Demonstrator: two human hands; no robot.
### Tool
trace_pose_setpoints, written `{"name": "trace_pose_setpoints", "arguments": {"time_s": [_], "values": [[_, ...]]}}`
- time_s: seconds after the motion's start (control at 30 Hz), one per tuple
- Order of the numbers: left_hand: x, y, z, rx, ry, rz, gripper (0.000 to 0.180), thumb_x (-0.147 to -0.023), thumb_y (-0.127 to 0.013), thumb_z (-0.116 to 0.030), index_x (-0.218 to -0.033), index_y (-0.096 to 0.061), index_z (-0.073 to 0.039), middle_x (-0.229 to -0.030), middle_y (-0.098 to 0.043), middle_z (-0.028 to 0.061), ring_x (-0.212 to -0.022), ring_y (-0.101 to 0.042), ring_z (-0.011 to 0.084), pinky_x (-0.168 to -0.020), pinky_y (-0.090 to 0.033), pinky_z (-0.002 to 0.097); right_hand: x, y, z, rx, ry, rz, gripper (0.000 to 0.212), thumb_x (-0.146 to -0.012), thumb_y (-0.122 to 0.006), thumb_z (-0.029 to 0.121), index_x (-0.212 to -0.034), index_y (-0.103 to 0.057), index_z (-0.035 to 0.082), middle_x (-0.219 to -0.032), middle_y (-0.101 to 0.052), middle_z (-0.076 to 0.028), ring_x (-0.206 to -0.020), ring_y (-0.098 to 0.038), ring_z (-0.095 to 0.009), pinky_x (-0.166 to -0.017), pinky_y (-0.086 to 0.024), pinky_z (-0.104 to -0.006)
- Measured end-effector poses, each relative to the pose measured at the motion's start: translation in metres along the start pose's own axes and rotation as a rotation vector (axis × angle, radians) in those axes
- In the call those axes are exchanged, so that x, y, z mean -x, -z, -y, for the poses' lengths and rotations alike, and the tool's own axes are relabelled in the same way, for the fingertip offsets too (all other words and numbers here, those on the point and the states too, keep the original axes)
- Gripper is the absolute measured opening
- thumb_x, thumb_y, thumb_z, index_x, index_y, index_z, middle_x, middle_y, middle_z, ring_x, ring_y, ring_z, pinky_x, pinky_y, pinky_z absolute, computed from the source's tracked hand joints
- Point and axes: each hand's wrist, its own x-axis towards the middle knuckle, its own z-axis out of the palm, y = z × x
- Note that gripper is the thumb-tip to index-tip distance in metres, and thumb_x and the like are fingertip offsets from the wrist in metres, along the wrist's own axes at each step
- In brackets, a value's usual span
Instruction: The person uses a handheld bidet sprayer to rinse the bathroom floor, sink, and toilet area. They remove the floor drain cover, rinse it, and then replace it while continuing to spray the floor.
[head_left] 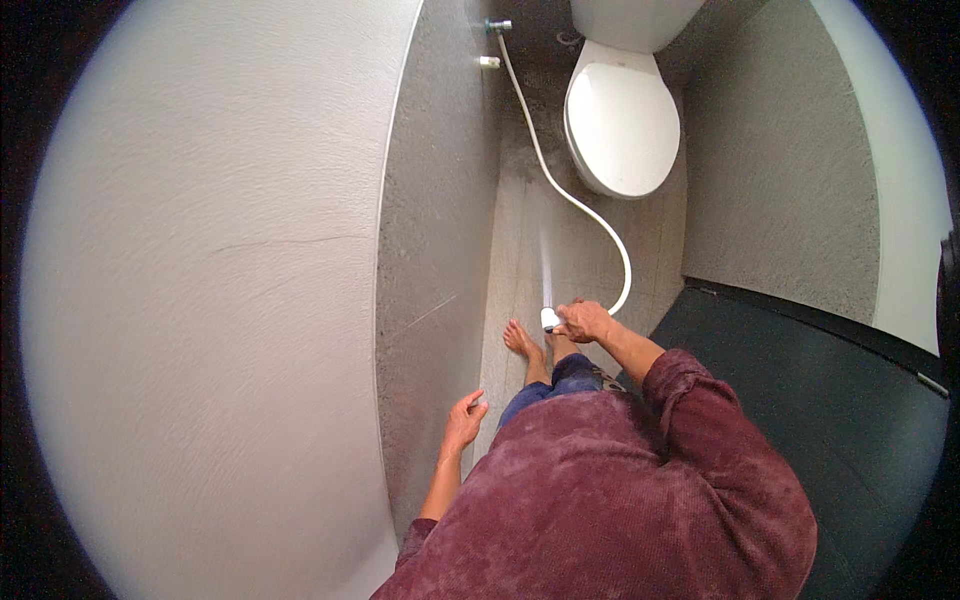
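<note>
In my right hand is a white bidet sprayer, the fingers closed round its handle. A stream of water shoots from its head away from me, toward the far floor. The sprayer's white hose curves from my hand back to a tap on the left wall. My left hand hangs beside the left wall with nothing in it, its fingers loosely bent and apart. One bare foot shows just left of the sprayer; the other is mostly hidden behind the right hand.
A white toilet with its lid down stands at the far end. Close on the left runs a grey wall, and another grey wall is on the right. A dark door stands at my right. The floor looks wet.
</note>
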Motion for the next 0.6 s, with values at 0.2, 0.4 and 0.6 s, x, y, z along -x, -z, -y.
{"name": "trace_pose_setpoints", "arguments": {"time_s": [0.2, 0.4, 0.6], "values": [[0.022, 0.012, -0.010, 0.013, -0.120, -0.041, 0.042, -0.084, -0.060, -0.028, -0.121, -0.057, -0.008, -0.106, -0.064, 0.0152, -0.094, -0.063, 0.0238, -0.082, -0.048, 0.0341, 0.021, 0.028, 0.036, 0.008, -0.073, 0.046, 0.049, -0.080, -0.058, 0.052, -0.098, -0.059, 0.006, -0.084, -0.065, -0.019, -0.083, -0.063, -0.037, -0.070, -0.049, -0.0459], [0.015, 0.019, -0.017, 0.004, -0.179, -0.041, 0.042, -0.085, -0.059, -0.029, -0.121, -0.056, -0.008, -0.110, -0.063, 0.0142, -0.094, -0.063, 0.0248, -0.083, -0.048, 0.0347, 0.024, 0.040, 0.051, 0.004, -0.028, 0.003, 0.045, -0.082, -0.056, 0.050, -0.093, -0.060, 0.007, -0.085, -0.065, -0.019, -0.084, -0.062, -0.037, -0.069, -0.048, -0.0466], [0.015, 0.009, -0.023, 0.039, -0.206, -0.035, 0.041, -0.085, -0.059, -0.028, -0.119, -0.057, -0.007, -0.110, -0.063, 0.0137, -0.094, -0.063, 0.0244, -0.082, -0.048, 0.0341, 0.022, 0.055, 0.059, -0.024, 0.000, -0.021, 0.046, -0.082, -0.055, 0.049, -0.100, -0.060, 0.008, -0.085, -0.064, -0.019, -0.084, -0.062, -0.037, -0.069, -0.048, -0.0464]]}}
